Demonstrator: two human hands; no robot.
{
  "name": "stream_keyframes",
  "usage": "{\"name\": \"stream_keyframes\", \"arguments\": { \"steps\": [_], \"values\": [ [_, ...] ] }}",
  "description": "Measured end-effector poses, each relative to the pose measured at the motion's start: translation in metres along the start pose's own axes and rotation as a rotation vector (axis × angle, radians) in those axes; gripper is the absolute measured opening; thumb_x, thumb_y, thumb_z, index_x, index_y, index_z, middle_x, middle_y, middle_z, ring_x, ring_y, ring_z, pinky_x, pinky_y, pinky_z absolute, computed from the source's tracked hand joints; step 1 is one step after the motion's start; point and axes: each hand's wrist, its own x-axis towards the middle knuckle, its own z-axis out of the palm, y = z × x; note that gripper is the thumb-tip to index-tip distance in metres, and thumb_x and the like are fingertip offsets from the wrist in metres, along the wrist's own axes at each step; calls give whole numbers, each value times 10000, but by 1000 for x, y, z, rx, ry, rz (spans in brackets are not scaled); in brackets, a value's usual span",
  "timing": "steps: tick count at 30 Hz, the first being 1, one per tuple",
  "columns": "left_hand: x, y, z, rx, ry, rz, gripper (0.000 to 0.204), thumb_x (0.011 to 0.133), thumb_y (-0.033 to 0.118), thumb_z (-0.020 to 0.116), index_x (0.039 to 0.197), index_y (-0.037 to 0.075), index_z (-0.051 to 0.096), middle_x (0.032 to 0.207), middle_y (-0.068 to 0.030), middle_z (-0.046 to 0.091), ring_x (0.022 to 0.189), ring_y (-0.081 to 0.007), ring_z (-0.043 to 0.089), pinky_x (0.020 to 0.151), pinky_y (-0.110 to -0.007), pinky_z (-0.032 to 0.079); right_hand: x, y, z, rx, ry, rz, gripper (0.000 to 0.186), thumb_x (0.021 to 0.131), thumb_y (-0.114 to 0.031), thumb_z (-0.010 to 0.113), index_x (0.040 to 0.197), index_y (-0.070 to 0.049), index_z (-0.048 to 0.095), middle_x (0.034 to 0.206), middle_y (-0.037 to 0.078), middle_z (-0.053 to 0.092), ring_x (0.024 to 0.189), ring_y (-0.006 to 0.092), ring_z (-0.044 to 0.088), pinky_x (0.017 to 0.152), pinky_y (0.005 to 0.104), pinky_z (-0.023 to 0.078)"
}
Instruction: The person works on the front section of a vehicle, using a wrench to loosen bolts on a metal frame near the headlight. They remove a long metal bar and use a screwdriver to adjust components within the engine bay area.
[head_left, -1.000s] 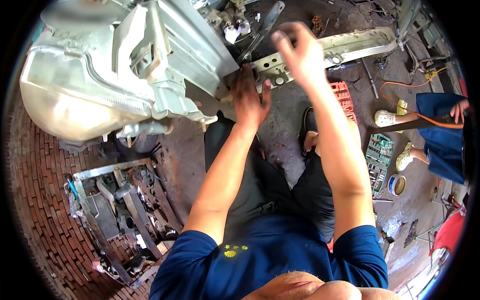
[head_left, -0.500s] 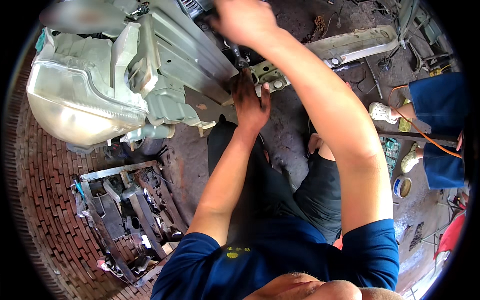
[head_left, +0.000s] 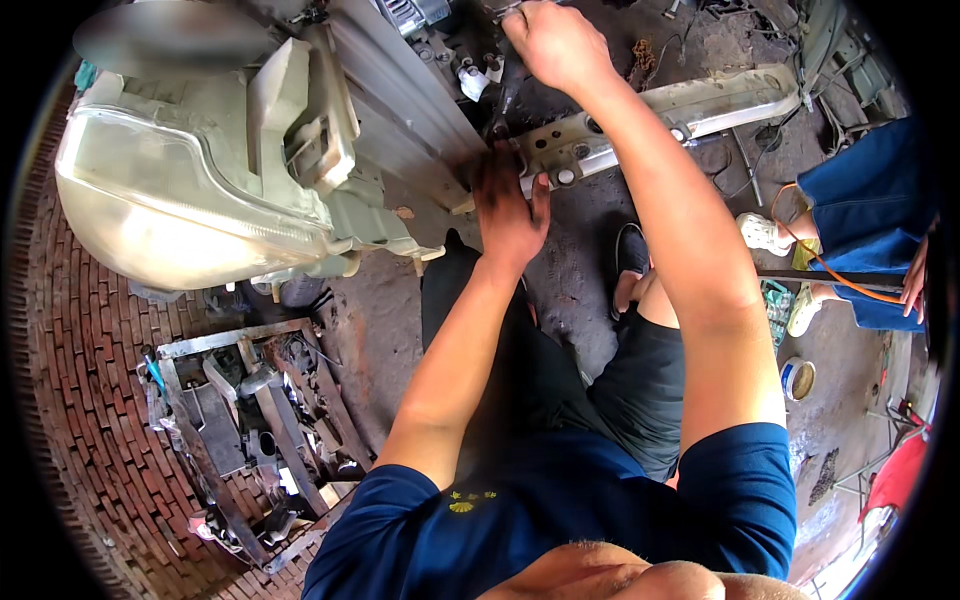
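My right hand is closed in a fist above the front frame of a vehicle, gripping the far end of a dark metal wrench; much of its handle is in shadow. The wrench's head sits at the joint where a grey metal panel meets a long pale crossbar. Against that joint lies my left hand, fingers stretched toward the wrench head and thumb apart, touching the crossbar's end. Its fingers are blackened, and the fingertips are partly lost in shadow.
A large headlight juts out at left. Below it stands a crate-like frame of scrap parts on brick paving. At right are another person's legs in blue trousers, an orange cable, a round tin and a metal rod.
My right hand has swung to the right, and the wrench has turned with it. My left hand stays at the joint. The other person's legs have shifted slightly.
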Motion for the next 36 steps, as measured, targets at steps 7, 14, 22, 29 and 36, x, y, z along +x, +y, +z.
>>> {"name": "stream_keyframes", "arguments": {
  "steps": [7, 14, 22, 29, 36],
  "values": [
    [0, 0, -5, -16, -28, -23, 650, 985, 210, 663, 1473, -160, 445, 1265, -308, 636, 1191, -475, 598, 1095, -532, 428, 3, 9, 6, 89, -51, 20, 462, 1044, -449, 466, 1069, -52, 700, 1049, 252, 730, 1044, 510, 655, 926, 594, 520],
    [-2, -4, -2, 53, -49, -25, 675, 999, 264, 665, 1479, -155, 442, 1409, -346, 567, 1313, -500, 534, 1167, -548, 373, 5, 50, 21, 223, 69, 12, 445, 1058, -392, 521, 967, 11, 686, 962, 303, 689, 998, 527, 643, 872, 550, 519],
    [-3, -2, -9, 93, -39, 8, 666, 1006, 229, 654, 1493, -163, 427, 1332, -339, 621, 1283, -486, 570, 1159, -532, 386, 2, 61, 29, 259, 60, 73, 454, 1043, -413, 502, 997, -7, 700, 998, 285, 710, 1020, 512, 657, 903, 549, 523],
    [-1, -1, -6, 70, -23, 31, 655, 1007, 234, 651, 1480, -169, 442, 1358, -355, 603, 1296, -503, 562, 1155, -534, 390, -2, 73, 27, 230, 77, 147, 551, 1061, -498, 515, 965, 11, 703, 863, 261, 720, 871, 457, 713, 828, 512, 540],
    [-4, -1, 4, 29, 14, -1, 617, 997, 222, 647, 1448, -165, 481, 1399, -358, 577, 1317, -515, 540, 1160, -542, 389, 3, 57, 61, 976, 117, 207, 364, 1023, -384, 684, 991, -23, 716, 850, 150, 733, 803, 306, 692, 788, 424, 544]
  ]
}}
